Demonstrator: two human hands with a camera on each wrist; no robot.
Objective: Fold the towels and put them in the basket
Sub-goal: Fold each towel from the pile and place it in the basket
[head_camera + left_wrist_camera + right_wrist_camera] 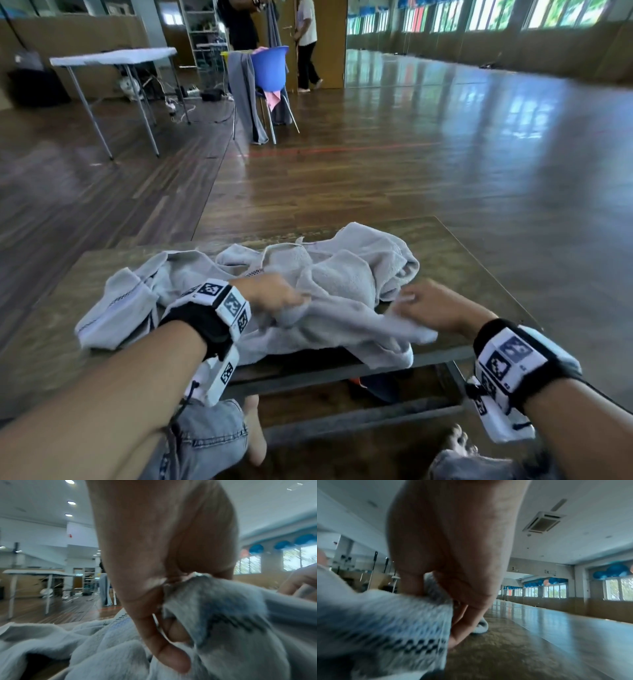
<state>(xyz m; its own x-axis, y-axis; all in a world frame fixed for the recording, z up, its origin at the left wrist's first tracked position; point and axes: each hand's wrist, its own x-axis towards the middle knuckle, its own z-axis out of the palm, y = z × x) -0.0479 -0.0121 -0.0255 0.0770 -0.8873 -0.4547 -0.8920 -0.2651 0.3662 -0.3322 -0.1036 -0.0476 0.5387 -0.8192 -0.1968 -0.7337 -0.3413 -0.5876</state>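
From the head view, we see a crumpled heap of pale grey terry-cloth towels (308,284) lying on a low brown wooden desk (479,274), with one part hanging over the near edge. Our left hand (270,294) has its fingers curled into the cloth near the middle of the heap, and our right hand (435,305) pinches a towel edge at the heap's right side, just above the desk. Each wrist wears a black band with white marker blocks (222,308). Farther off on the dark wooden floor (445,154) stand a blue plastic chair (270,68) draped with grey cloth and a white folding table (113,56).

From the left wrist view, the left hand (163,561) grips a fold of towel (223,601) between thumb and fingers; a dark patterned stripe runs across the cloth.

From the right wrist view, the right hand (450,561) pinches a towel edge (393,622) with the same dark stripe, close above the desk (513,655).
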